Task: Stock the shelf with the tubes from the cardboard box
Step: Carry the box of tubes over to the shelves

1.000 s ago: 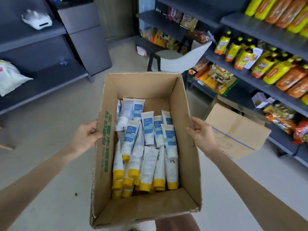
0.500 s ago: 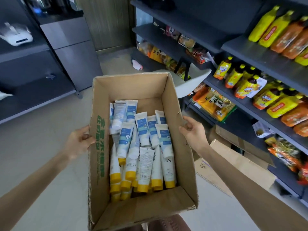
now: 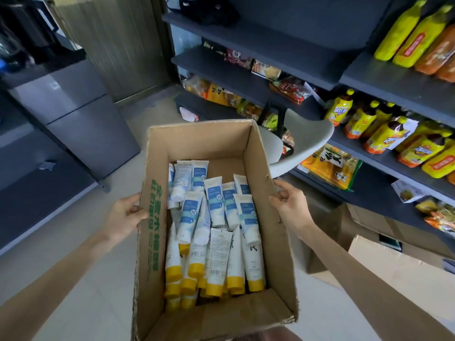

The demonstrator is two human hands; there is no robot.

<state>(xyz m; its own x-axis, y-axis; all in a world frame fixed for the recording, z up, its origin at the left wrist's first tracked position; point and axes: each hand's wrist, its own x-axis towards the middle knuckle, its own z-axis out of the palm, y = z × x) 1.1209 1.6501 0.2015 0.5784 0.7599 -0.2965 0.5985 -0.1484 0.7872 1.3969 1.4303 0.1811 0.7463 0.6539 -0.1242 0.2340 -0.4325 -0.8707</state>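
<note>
I hold an open cardboard box (image 3: pixel 278 244) with green print on its left wall out in front of me. My left hand (image 3: pixel 123 217) grips the left wall and my right hand (image 3: pixel 289 205) grips the right wall's top edge. Inside lie several white tubes (image 3: pixel 216 230) with blue labels or yellow caps, piled loosely. Dark grey shelves (image 3: pixel 394 80) run along the right side, stocked with yellow and orange bottles.
Snack bags (image 3: pixel 330 166) fill the lower shelves at right. A light grey chair (image 3: pixel 302 141) stands just beyond the box. More cardboard boxes (image 3: pixel 398 274) sit on the floor at lower right. A grey cabinet (image 3: pixel 81 114) and dark shelving stand at left.
The view has swung toward the shelves on the right and moved closer. Both hands keep the same grip on the box, which stays in front of me.
</note>
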